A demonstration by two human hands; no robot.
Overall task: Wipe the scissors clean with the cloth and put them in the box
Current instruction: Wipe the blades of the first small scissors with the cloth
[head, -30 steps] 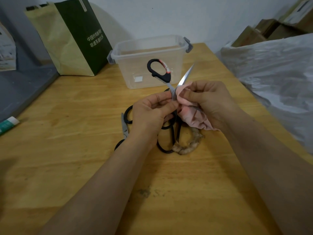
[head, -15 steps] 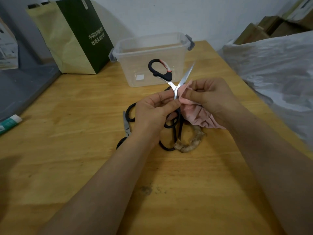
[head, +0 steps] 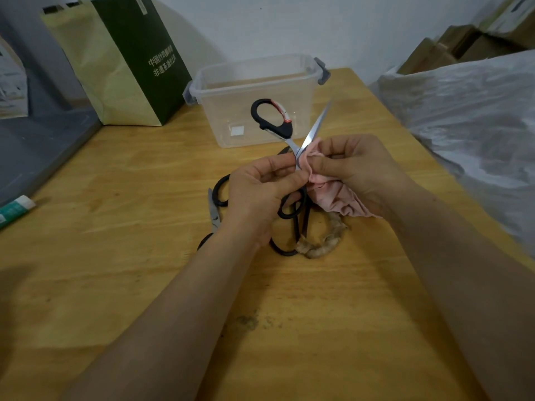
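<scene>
My left hand (head: 260, 195) pinches a pair of black-handled scissors (head: 278, 123) near the pivot, holding them spread open above the table. One steel blade (head: 315, 125) points up and to the right, and one handle loop with red and white tape rises to the upper left. My right hand (head: 353, 166) grips a pink cloth (head: 333, 195) and presses it against the blade close to the pivot. The clear plastic box (head: 254, 79) with grey latches stands open just behind the scissors.
More black-handled scissors (head: 215, 204) and a brownish cord-wrapped item (head: 324, 244) lie on the wooden table (head: 130, 227) under my hands. A green and tan paper bag (head: 121, 62) stands at the back left, a tube (head: 14, 206) lies at the left edge, and a plastic-covered pile (head: 469, 125) fills the right.
The cloth in my right hand has slid a little along the blade toward the pivot. The scissors stay held open in my left hand.
</scene>
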